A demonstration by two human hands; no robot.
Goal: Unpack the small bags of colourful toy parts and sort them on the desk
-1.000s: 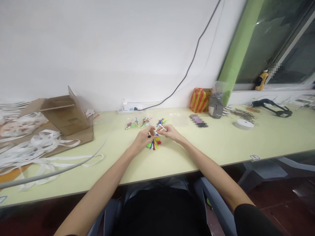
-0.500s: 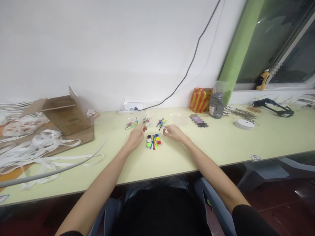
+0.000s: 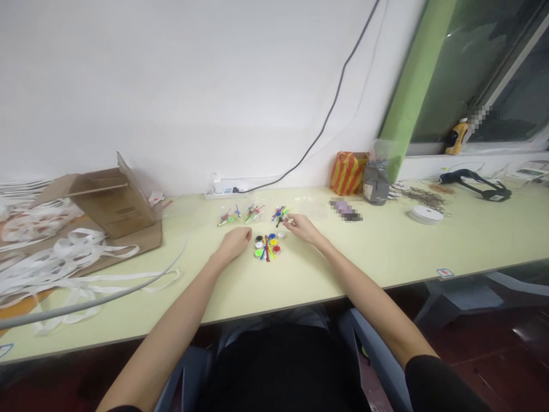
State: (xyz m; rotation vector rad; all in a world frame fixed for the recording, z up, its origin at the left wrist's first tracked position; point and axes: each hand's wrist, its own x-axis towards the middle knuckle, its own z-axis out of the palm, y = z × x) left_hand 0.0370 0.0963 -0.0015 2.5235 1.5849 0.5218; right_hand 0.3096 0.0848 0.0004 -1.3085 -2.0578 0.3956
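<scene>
My left hand [image 3: 234, 242] rests on the table with its fingers curled closed, left of a cluster of small round coloured pieces; anything inside it is hidden. My right hand [image 3: 303, 229] pinches a small white piece [image 3: 289, 220] beside a pile of coloured plastic sticks [image 3: 280, 214]. The cluster between my hands includes a black disc [image 3: 259, 238], a yellow disc [image 3: 273, 242], a red disc [image 3: 277, 249] and a green disc [image 3: 258, 253], with red stick-like parts [image 3: 267, 252] among them. One whitish disc [image 3: 281, 235] lies just below my right fingertips.
Two more piles, a left pile [image 3: 227, 216] and a middle pile [image 3: 254, 213], lie behind. A cardboard box [image 3: 115, 206] and white straps [image 3: 81, 252] occupy the left. A power strip [image 3: 227, 193], striped bag [image 3: 346, 173], grey container [image 3: 376, 186] and white roll [image 3: 425, 215] stand farther off.
My left hand has drawn back from the middle pile and closed. My right hand has shifted slightly up, uncovering the whitish disc, and a white piece shows at its fingertips.
</scene>
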